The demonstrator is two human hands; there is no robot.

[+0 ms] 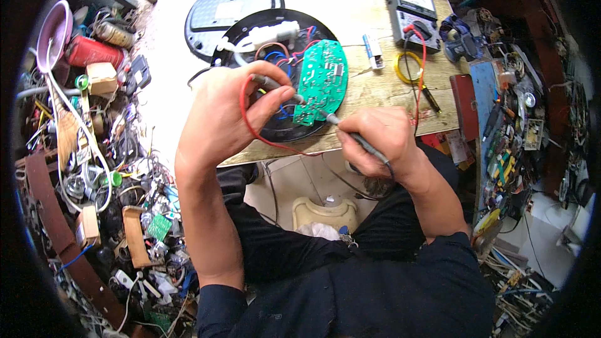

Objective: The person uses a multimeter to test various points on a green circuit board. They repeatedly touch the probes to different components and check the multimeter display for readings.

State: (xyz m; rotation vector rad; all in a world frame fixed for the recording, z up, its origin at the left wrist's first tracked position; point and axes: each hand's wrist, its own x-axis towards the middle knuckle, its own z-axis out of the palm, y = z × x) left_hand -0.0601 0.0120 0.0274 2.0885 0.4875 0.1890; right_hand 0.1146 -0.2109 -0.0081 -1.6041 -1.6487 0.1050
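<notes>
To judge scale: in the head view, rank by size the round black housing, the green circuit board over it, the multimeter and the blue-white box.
1. Round black housing, partly covered
2. Green circuit board and multimeter: too alike to rank
3. Blue-white box

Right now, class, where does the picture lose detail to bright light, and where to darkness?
In the head view, the wooden table burns out to white on its left, while its grain shows on the right near the meter; also in the head view, the green circuit board keeps its colour; the head view falls to black at all four corners.
</notes>
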